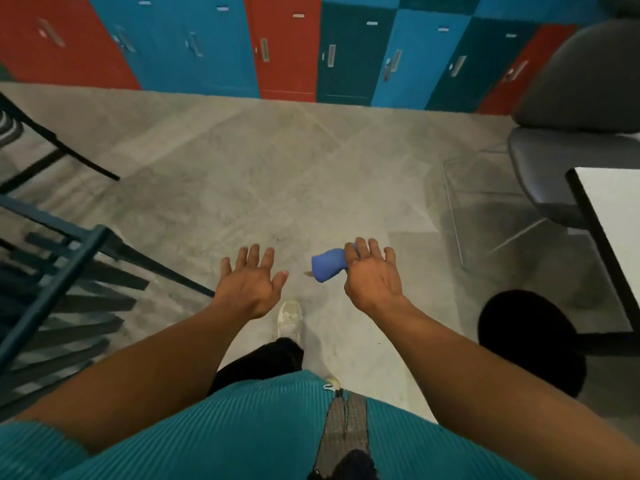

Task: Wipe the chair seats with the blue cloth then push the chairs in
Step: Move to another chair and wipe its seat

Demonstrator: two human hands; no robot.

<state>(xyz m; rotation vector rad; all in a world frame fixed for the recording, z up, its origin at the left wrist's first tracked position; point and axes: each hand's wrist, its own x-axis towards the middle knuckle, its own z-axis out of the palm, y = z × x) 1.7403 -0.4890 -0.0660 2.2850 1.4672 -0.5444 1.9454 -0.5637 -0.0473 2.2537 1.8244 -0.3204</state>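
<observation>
Both arms reach forward over the grey floor (242, 161), and the right hand (372, 275) serves as the landmark here. It holds the blue cloth (327, 266), which is bunched into a roll that sticks out from the hand's left side; the fingers look only loosely bent over it, and the thumb and whatever grip lies under the palm are hidden, so how firmly the cloth is held is hard to tell. To the left of that hand, apart from it, the left hand (251, 282) hangs with fingers spread and straight, holding nothing. Below and between the two hands a pale shoe (290, 320) shows on the floor. Up and to the right of the right hand stands a grey chair (568, 157), cut off by the frame edge; part of its seat is covered by the corner of a white table (613, 202), itself cropped at the right. Just below that table a dark round shape (530, 341) is too dark to identify. Far to the left of the hand, dark slatted furniture (65, 292) is blurred and cropped. Beyond the floor runs a row of red and blue lockers (287, 46).
</observation>
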